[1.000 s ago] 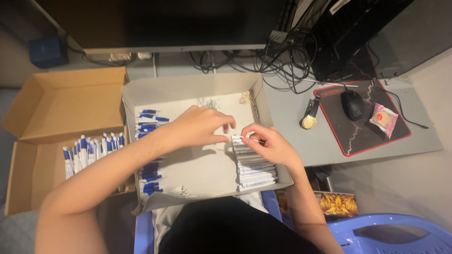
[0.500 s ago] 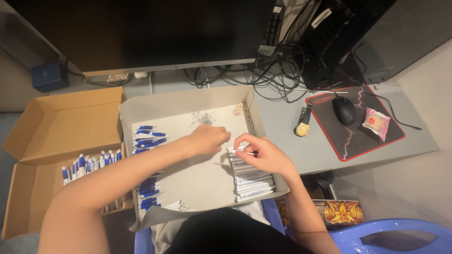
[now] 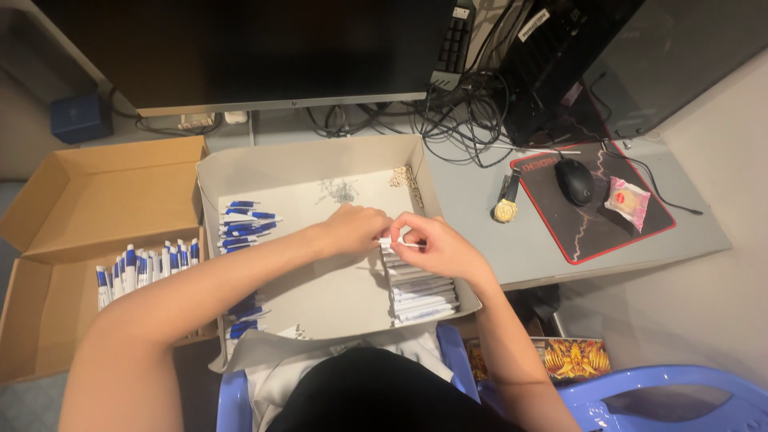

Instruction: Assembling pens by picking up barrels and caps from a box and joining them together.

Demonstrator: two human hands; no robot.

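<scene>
Where both hands meet, small white part (image 3: 394, 241) (pinched).

We see a dark, unlit monitor screen (image 3: 264, 48) at the desk's rear. A brown cardboard box (image 3: 88, 200) lies open at left; beside it sits a shallow grey tray box (image 3: 240, 164). A small pink-and-yellow snack packet (image 3: 627, 202) rests on the mouse pad at right.
</scene>
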